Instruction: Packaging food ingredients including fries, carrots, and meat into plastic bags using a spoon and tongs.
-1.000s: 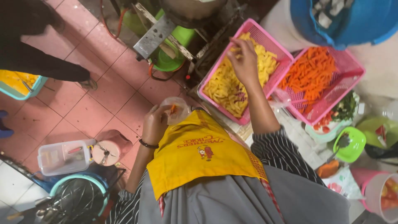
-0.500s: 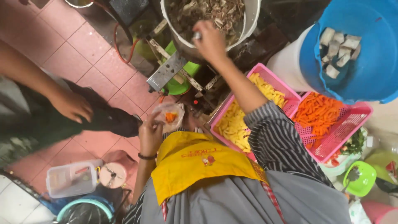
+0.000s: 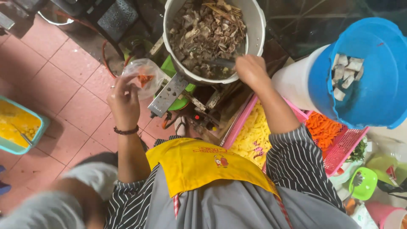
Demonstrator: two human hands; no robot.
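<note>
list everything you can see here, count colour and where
pot: 1, grey metal, top centre, full of dark cooked pieces
ladle: 1, metal, inside the pot
plastic bag: 1, clear, orange bits inside, left of the pot
pink baskets: 2, right; yellow strips in one, orange shreds in the other
blue tub: 1, upper right, holding pale blocks
teal container: 1, left edge, yellow contents
green scoop: 1, lower right
apron bib: 1, yellow, bottom centre
left hand: fingers holding the bag
right hand: gripping the ladle

Blurred grey shoulder point(image 3: 63, 199), bottom-left corner
</note>
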